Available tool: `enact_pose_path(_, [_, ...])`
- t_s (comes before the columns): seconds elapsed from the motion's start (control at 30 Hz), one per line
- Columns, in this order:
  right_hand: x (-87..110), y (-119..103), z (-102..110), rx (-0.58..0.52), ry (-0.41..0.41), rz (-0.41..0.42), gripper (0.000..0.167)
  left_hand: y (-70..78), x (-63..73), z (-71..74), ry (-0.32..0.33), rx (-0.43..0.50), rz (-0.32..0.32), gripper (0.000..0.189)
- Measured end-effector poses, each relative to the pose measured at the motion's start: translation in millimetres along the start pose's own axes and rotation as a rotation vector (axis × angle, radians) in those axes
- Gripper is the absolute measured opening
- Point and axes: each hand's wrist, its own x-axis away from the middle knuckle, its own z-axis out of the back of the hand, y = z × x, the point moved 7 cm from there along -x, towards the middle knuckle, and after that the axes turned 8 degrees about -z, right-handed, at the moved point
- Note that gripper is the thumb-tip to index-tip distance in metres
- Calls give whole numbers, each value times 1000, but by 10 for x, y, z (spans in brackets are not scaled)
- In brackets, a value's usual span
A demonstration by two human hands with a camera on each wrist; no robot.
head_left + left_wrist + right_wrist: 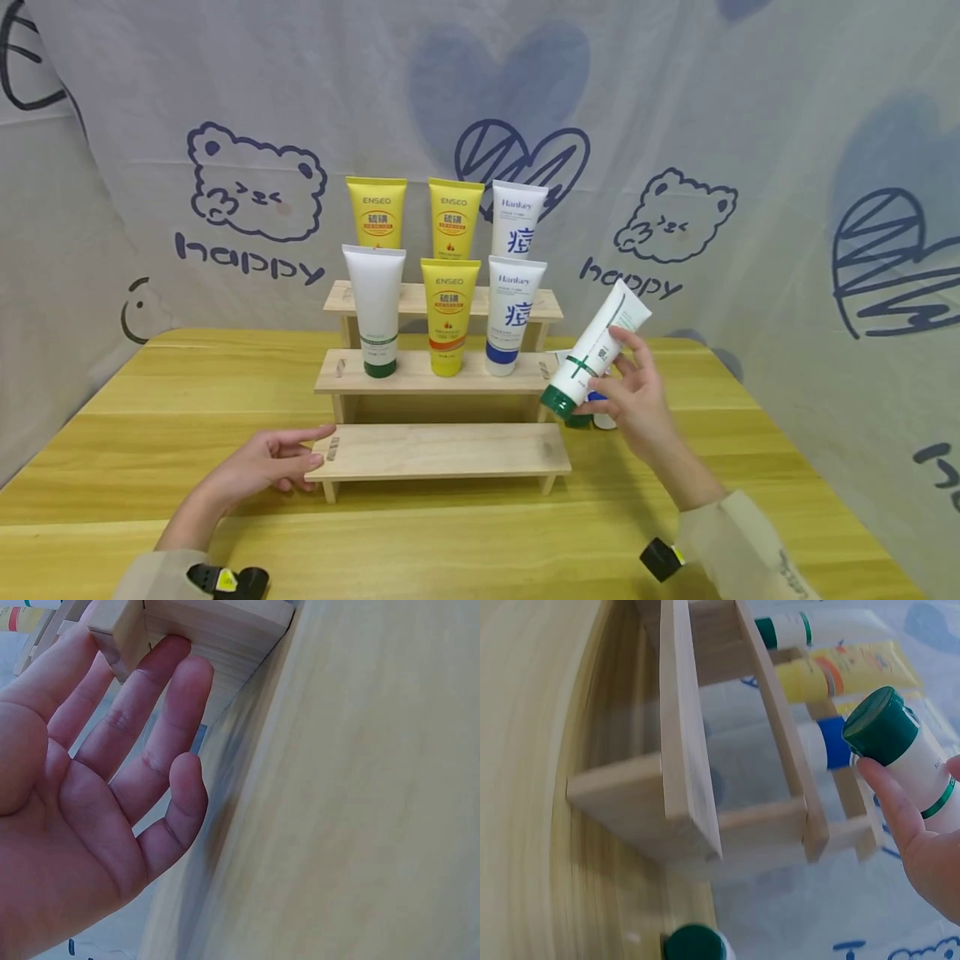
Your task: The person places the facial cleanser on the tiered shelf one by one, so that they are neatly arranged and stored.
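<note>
In the head view, my right hand [637,400] pinches a white tube with a green cap [600,346], tilted cap-down beside the right end of the middle shelf. Its green cap [881,726] shows large in the right wrist view, a fingertip against its edge. My left hand [258,467] holds the left end of the lowest shelf [442,450] of a three-tier wooden display stand. Seen from the left wrist, fingers [135,712] reach up around the shelf's end and underside. The middle shelf [420,382] bears a white green-capped tube [377,304], a yellow tube [448,312] and a white blue-capped tube [513,308].
Two yellow tubes [377,212] and a white Hankey tube [517,217] stand on the top shelf [420,298]. Behind the right hand, a green cap [578,421] and a white cap [604,421] show at the wooden table [420,550]. A patterned cloth [360,100] hangs behind.
</note>
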Motion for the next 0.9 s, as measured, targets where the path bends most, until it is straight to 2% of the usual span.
enact_pose_path(0.47, [59,38,-458,61,-113,91,62,15,11,-8,-2,1,-6,53])
enact_pose_path(0.9, [-8,244,-858,113,-147,24,62,12,11,-7,-4,6,-6,53])
